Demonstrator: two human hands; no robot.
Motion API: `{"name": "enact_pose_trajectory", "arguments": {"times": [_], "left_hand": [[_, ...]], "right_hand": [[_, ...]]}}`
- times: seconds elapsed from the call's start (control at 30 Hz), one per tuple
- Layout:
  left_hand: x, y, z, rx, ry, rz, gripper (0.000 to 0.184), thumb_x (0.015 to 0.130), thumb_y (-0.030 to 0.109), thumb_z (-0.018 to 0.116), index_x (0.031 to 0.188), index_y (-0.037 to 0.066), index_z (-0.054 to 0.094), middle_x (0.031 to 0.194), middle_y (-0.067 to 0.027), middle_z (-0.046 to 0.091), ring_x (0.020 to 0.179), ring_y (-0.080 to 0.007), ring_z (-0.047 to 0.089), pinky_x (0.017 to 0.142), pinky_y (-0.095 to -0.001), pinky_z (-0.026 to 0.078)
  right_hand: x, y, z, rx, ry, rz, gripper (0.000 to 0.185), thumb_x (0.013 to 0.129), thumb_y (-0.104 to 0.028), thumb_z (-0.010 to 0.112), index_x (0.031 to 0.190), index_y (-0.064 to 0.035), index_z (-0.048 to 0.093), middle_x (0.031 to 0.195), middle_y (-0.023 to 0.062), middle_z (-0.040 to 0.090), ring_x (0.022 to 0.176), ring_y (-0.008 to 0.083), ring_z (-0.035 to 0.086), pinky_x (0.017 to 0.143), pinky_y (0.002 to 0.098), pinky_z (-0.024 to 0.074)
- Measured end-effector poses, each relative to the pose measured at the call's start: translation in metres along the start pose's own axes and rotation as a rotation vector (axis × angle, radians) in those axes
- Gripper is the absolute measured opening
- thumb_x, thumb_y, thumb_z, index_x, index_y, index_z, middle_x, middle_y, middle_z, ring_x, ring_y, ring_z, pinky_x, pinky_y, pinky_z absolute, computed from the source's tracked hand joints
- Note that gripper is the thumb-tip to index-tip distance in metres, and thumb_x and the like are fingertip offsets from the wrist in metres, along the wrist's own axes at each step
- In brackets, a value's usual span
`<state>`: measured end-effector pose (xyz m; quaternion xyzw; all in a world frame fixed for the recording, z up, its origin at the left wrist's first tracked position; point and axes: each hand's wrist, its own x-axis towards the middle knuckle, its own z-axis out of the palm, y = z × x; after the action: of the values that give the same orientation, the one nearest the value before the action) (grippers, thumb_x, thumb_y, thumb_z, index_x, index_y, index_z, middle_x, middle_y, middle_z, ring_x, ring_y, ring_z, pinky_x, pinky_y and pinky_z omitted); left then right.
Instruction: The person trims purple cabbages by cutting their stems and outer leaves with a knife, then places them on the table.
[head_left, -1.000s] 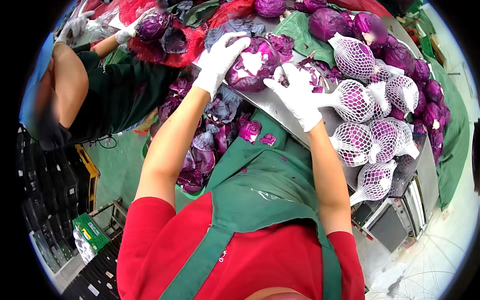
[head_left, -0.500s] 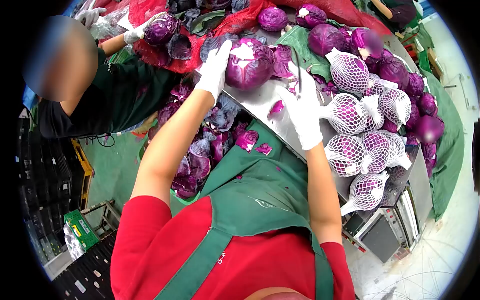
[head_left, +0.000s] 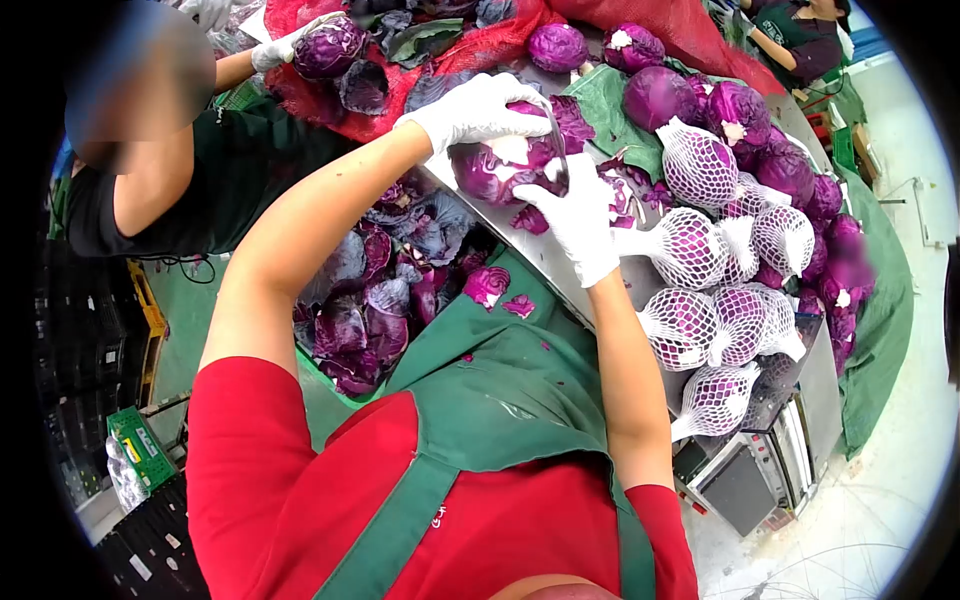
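A purple cabbage (head_left: 478, 178) with pale cut patches sits on the metal table (head_left: 520, 240). My gloved left hand (head_left: 478, 112) lies over its top and far side, gripping it. My gloved right hand (head_left: 575, 215) is closed around a knife whose thin, curved blade (head_left: 560, 135) runs along the cabbage's right side; the handle is hidden in my fingers. The right thumb reaches to the cabbage's lower right. Loose purple leaves (head_left: 568, 120) lie just behind the blade.
On the right are several cabbages in white foam nets (head_left: 690, 240) and bare cabbages (head_left: 660, 97). Trimmed leaves fill a container (head_left: 370, 310) below the table edge. At left, a co-worker's gloved hand (head_left: 290, 45) holds another cabbage (head_left: 330, 48). A scale (head_left: 745, 490) stands lower right.
My left hand has moved from the cabbage's left side over its top. My right hand has brought the knife leftward against the cabbage, which has turned.
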<state>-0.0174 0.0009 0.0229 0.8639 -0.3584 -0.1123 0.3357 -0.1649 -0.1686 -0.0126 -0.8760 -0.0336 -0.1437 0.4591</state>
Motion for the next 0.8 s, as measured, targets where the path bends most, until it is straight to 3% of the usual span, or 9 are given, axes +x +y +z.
{"name": "enact_pose_trajectory", "arguments": {"times": [0.1, 0.2, 0.27, 0.33, 0.4, 0.47, 0.57, 0.63, 0.8], "left_hand": [[-0.001, -0.002, 0.007, 0.054, 0.134, -0.042, 0.040, 0.089, 0.041, 0.068, 0.118, 0.014, 0.071, 0.120, -0.0153, 0.064, 0.117, -0.0286, 0.059, 0.098, -0.0364, 0.046], [0.000, -0.035, 0.006, -0.454, 0.222, -0.290, 0.047, 0.092, 0.041, 0.066, 0.121, 0.005, 0.065, 0.116, -0.0148, 0.067, 0.104, -0.0263, 0.064, 0.094, -0.0335, 0.048], [0.006, -0.094, 0.018, -0.074, 0.313, -0.099, 0.050, 0.098, 0.043, 0.058, 0.124, 0.001, 0.061, 0.110, -0.0143, 0.069, 0.102, -0.0189, 0.063, 0.091, -0.0315, 0.048], [-0.010, -0.063, 0.005, -0.290, 0.346, -0.272, 0.048, 0.097, 0.042, 0.058, 0.119, 0.000, 0.063, 0.109, -0.0177, 0.068, 0.099, -0.0213, 0.064, 0.087, -0.0331, 0.050], [-0.017, -0.042, -0.002, -0.153, 0.286, -0.253, 0.046, 0.096, 0.040, 0.059, 0.116, -0.001, 0.064, 0.106, -0.0193, 0.068, 0.097, -0.0223, 0.065, 0.087, -0.0331, 0.050], [-0.007, -0.058, 0.023, -0.181, 0.423, -0.023, 0.039, 0.099, 0.034, 0.058, 0.117, 0.000, 0.065, 0.111, -0.0146, 0.066, 0.106, -0.0203, 0.061, 0.094, -0.0313, 0.046], [-0.003, -0.052, 0.027, -0.626, 0.361, -0.076, 0.036, 0.099, 0.028, 0.057, 0.124, 0.003, 0.063, 0.111, -0.0048, 0.065, 0.105, -0.0130, 0.057, 0.094, -0.0269, 0.045], [-0.001, -0.050, 0.022, -0.537, 0.335, -0.085, 0.036, 0.099, 0.028, 0.056, 0.124, 0.003, 0.063, 0.110, -0.0048, 0.065, 0.104, -0.0126, 0.057, 0.093, -0.0266, 0.045], [-0.003, -0.037, 0.017, -0.342, 0.251, -0.119, 0.037, 0.100, 0.028, 0.053, 0.124, 0.002, 0.063, 0.110, -0.0085, 0.067, 0.101, -0.0142, 0.059, 0.092, -0.0279, 0.046]], "right_hand": [[-0.022, 0.014, -0.002, -0.074, 0.051, -0.123, 0.025, 0.079, -0.016, 0.079, 0.081, -0.0052, 0.056, 0.081, 0.0058, 0.052, 0.074, 0.0188, 0.053, 0.067, 0.0340, 0.0450], [-0.042, 0.044, 0.003, 0.211, 0.027, 0.314, 0.025, 0.080, -0.019, 0.079, 0.087, -0.0063, 0.058, 0.086, 0.0049, 0.056, 0.078, 0.0161, 0.055, 0.071, 0.0327, 0.0463], [-0.029, 0.051, 0.001, 0.100, 0.104, 0.088, 0.034, 0.078, -0.022, 0.080, 0.102, -0.0076, 0.062, 0.101, 0.0087, 0.060, 0.089, 0.0193, 0.058, 0.080, 0.0340, 0.0486], [0.002, 0.009, -0.016, -0.168, 0.105, -0.239, 0.067, 0.077, -0.025, 0.080, 0.138, -0.0128, 0.055, 0.134, 0.0154, 0.055, 0.120, 0.0285, 0.055, 0.103, 0.0388, 0.0438], [0.024, -0.028, -0.018, 0.004, -0.017, -0.184, 0.068, 0.079, -0.026, 0.078, 0.141, -0.0137, 0.053, 0.137, 0.0154, 0.053, 0.125, 0.0295, 0.053, 0.106, 0.0378, 0.0418], [0.047, -0.022, -0.013, 0.054, -0.172, -0.230, 0.065, 0.081, -0.023, 0.077, 0.139, -0.0097, 0.053, 0.130, 0.0143, 0.057, 0.124, 0.0277, 0.054, 0.107, 0.0348, 0.0411], [0.053, -0.022, -0.011, -0.082, -0.197, -0.275, 0.058, 0.082, -0.025, 0.074, 0.136, -0.0124, 0.055, 0.125, 0.0141, 0.056, 0.113, 0.0280, 0.057, 0.099, 0.0382, 0.0456], [0.052, -0.023, -0.009, -0.095, -0.138, -0.253, 0.048, 0.079, -0.022, 0.077, 0.121, -0.0070, 0.059, 0.112, 0.0129, 0.057, 0.104, 0.0253, 0.060, 0.093, 0.0372, 0.0486], [0.052, -0.018, -0.015, -0.022, -0.143, -0.198, 0.041, 0.076, -0.017, 0.081, 0.110, -0.0059, 0.060, 0.100, 0.0081, 0.058, 0.086, 0.0187, 0.062, 0.079, 0.0319, 0.0518]]}}
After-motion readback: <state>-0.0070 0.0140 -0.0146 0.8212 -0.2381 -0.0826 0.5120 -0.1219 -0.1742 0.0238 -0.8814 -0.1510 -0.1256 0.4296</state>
